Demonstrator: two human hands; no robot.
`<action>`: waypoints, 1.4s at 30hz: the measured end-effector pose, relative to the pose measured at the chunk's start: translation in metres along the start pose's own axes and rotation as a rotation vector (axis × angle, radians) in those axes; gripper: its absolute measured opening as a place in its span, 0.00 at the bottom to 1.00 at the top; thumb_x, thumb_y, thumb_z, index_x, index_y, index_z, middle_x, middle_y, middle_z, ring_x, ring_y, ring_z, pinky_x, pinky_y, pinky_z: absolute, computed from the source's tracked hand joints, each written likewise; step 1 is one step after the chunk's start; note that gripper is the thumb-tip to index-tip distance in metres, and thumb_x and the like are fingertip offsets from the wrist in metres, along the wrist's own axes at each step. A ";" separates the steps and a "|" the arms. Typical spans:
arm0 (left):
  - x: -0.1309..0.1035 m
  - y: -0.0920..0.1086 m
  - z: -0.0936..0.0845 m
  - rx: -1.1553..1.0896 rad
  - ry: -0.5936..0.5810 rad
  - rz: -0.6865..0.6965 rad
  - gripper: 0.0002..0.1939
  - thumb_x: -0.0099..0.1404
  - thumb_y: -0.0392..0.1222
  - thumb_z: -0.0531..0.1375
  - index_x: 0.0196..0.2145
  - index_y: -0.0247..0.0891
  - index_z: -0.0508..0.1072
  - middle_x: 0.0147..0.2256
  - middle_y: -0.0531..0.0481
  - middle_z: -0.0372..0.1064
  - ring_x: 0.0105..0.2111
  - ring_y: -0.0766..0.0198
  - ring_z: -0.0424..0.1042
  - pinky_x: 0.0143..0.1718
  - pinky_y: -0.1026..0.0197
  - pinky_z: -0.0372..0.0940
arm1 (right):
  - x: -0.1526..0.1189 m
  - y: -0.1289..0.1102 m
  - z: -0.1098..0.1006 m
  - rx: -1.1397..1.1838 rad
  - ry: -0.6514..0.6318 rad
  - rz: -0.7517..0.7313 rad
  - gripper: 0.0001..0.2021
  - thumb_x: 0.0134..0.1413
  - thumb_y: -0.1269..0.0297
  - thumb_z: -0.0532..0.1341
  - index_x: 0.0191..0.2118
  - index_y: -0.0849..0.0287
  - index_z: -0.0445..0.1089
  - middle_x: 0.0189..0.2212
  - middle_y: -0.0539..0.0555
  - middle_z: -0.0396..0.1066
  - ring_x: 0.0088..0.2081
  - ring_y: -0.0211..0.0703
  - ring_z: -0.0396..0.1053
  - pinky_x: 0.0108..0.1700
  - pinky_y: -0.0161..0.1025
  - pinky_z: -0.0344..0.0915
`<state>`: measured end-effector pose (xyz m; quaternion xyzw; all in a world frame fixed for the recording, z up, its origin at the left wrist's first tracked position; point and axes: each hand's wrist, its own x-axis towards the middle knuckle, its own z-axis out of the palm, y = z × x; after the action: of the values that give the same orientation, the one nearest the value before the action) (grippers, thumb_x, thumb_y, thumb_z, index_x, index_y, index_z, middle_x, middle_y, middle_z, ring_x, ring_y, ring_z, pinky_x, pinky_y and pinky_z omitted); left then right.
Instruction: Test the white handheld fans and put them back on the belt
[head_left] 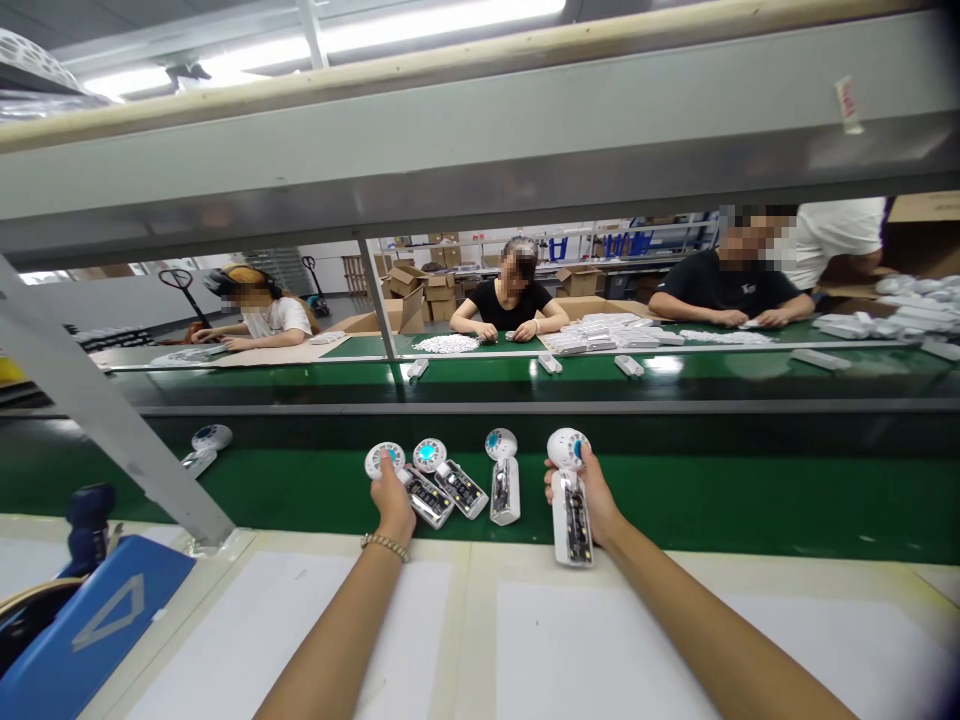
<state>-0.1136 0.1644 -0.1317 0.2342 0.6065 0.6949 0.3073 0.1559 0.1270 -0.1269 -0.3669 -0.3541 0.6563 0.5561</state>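
Observation:
On the green belt, small white handheld fans with round heads and exposed circuit boards lie in a row. My left hand has its thumb over the head of the leftmost fan of this group, gripping it. Just right of it lies a second fan with a blue centre, and beyond that a third fan. My right hand is wrapped round another fan, held upright with its circuit board facing me; some of its fingers are hidden behind the fan.
A further fan lies left, behind a slanted metal post. A blue bin stands at front left. White paper sheets cover the near table. Across the belt, several people work beside piles of white parts. A beam spans overhead.

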 end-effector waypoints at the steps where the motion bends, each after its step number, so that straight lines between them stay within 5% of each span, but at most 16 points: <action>1: 0.006 -0.001 -0.003 0.048 0.050 0.031 0.22 0.59 0.56 0.51 0.37 0.31 0.64 0.31 0.42 0.68 0.31 0.57 0.71 0.31 0.56 0.66 | 0.005 0.001 -0.006 -0.099 0.088 -0.058 0.28 0.44 0.38 0.53 0.34 0.61 0.68 0.24 0.56 0.72 0.25 0.47 0.70 0.27 0.41 0.65; 6: 0.009 0.002 -0.012 0.211 0.074 0.208 0.28 0.48 0.36 0.62 0.47 0.32 0.60 0.50 0.35 0.59 0.53 0.48 0.57 0.52 0.49 0.53 | 0.023 0.006 -0.033 -0.460 0.432 -0.246 0.22 0.34 0.52 0.66 0.36 0.59 0.66 0.31 0.57 0.71 0.36 0.55 0.70 0.41 0.48 0.64; 10: -0.009 0.001 -0.008 0.490 -0.206 0.610 0.20 0.52 0.31 0.57 0.45 0.36 0.64 0.52 0.38 0.59 0.56 0.49 0.52 0.59 0.48 0.37 | 0.021 0.010 -0.035 -0.644 0.561 -0.431 0.29 0.35 0.59 0.65 0.48 0.61 0.61 0.45 0.62 0.65 0.51 0.59 0.60 0.53 0.53 0.53; 13: -0.025 -0.005 -0.003 0.631 -0.307 0.781 0.11 0.55 0.34 0.56 0.38 0.35 0.68 0.51 0.35 0.60 0.56 0.43 0.52 0.58 0.43 0.29 | 0.008 0.017 -0.016 -0.868 0.415 -0.678 0.26 0.44 0.61 0.59 0.51 0.60 0.59 0.51 0.63 0.60 0.55 0.57 0.55 0.57 0.52 0.49; 16: -0.035 -0.008 0.000 0.680 -0.181 0.805 0.13 0.56 0.42 0.56 0.37 0.31 0.69 0.51 0.30 0.59 0.56 0.37 0.49 0.56 0.38 0.28 | -0.010 0.033 0.018 -0.987 0.093 -0.755 0.21 0.50 0.62 0.56 0.51 0.56 0.61 0.50 0.60 0.62 0.54 0.54 0.57 0.57 0.52 0.50; 19: -0.037 -0.007 0.000 1.025 -0.067 0.869 0.17 0.60 0.45 0.51 0.37 0.26 0.70 0.43 0.28 0.66 0.52 0.36 0.54 0.54 0.34 0.33 | -0.023 0.053 0.053 -1.271 -0.139 -0.753 0.23 0.54 0.62 0.52 0.55 0.62 0.56 0.46 0.60 0.67 0.51 0.52 0.61 0.58 0.54 0.48; 24: -0.031 -0.006 -0.004 1.351 -0.006 0.939 0.18 0.61 0.43 0.48 0.34 0.25 0.71 0.33 0.31 0.68 0.42 0.42 0.63 0.50 0.37 0.44 | -0.017 0.077 0.095 -1.593 0.018 -0.612 0.26 0.54 0.59 0.52 0.55 0.71 0.57 0.41 0.66 0.68 0.45 0.56 0.63 0.52 0.52 0.54; 31: -0.026 -0.004 -0.006 1.349 -0.041 0.854 0.24 0.58 0.48 0.52 0.45 0.26 0.68 0.45 0.27 0.63 0.48 0.40 0.59 0.50 0.36 0.45 | -0.001 0.086 0.131 -1.514 0.144 -0.476 0.29 0.47 0.64 0.57 0.55 0.72 0.56 0.42 0.69 0.65 0.43 0.59 0.60 0.46 0.51 0.57; 36: -0.026 -0.005 -0.004 1.359 -0.110 0.834 0.22 0.56 0.44 0.55 0.45 0.26 0.67 0.54 0.25 0.52 0.53 0.37 0.54 0.52 0.36 0.42 | 0.004 0.091 0.129 -1.354 0.084 -0.466 0.29 0.42 0.76 0.54 0.54 0.72 0.54 0.50 0.70 0.57 0.49 0.58 0.58 0.50 0.49 0.56; 42: -0.016 -0.009 -0.008 1.321 -0.174 0.839 0.14 0.58 0.37 0.53 0.41 0.29 0.69 0.56 0.32 0.53 0.56 0.36 0.49 0.54 0.36 0.42 | 0.006 0.096 0.121 -1.061 -0.033 -0.546 0.25 0.45 0.73 0.52 0.53 0.65 0.56 0.52 0.64 0.58 0.53 0.51 0.58 0.55 0.46 0.56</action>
<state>-0.1069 0.1485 -0.1408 0.6313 0.7285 0.2278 -0.1373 0.0037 0.1132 -0.1532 -0.4801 -0.7237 0.2285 0.4400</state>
